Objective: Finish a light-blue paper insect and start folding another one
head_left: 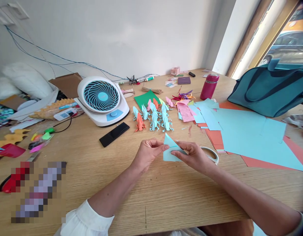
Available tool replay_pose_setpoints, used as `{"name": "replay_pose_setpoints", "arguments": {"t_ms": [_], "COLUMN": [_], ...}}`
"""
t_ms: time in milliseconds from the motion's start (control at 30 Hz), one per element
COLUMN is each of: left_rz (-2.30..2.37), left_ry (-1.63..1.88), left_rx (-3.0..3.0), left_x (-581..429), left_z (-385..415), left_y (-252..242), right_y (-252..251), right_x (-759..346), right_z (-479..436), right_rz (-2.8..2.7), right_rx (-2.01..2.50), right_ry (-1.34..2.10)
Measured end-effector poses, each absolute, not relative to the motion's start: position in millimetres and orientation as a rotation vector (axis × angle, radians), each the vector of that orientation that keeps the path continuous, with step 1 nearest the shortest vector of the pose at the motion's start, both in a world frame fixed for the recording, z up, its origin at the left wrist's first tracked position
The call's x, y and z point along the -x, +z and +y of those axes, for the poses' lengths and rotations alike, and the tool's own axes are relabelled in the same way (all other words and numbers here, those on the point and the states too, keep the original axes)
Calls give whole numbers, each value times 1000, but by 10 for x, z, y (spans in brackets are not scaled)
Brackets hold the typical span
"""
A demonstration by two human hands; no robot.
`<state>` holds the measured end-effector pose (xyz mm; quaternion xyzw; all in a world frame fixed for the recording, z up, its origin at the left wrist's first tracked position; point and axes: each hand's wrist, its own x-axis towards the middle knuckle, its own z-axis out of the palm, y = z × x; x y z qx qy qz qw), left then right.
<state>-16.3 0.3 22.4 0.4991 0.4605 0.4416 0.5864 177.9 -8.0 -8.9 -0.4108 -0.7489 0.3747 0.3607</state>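
A small piece of light blue paper (169,154), folded to a point at the top, is held up between both hands above the table. My left hand (150,152) pinches its left edge between thumb and fingers. From the other side my right hand (194,155) grips the paper, thumb pressed on the front. A white scissors handle (216,157) shows behind my right wrist; whether that hand touches the scissors I cannot tell. Just beyond the hands stand several folded paper figures, mostly light blue ones (154,119), with an orange figure (140,123) at the front left.
Light blue sheets (252,131) overlap orange sheets on the right, near a magenta bottle (209,87) and a teal bag (259,91). A white fan (102,98) and a black phone (114,134) are to the left. Red-handled scissors (15,180) lie at far left.
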Motion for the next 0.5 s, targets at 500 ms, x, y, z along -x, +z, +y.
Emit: {"name": "replay_pose_setpoints", "arguments": {"t_ms": [500], "left_rz": [934], "left_ry": [774], "left_rx": [-1351], "left_x": [258], "left_z": [153], "left_y": [133], "right_y": [-160], "right_x": [-1706], "right_z": [-52], "right_rz": [-1855], "right_rx": [1117], "right_ry": [996]}}
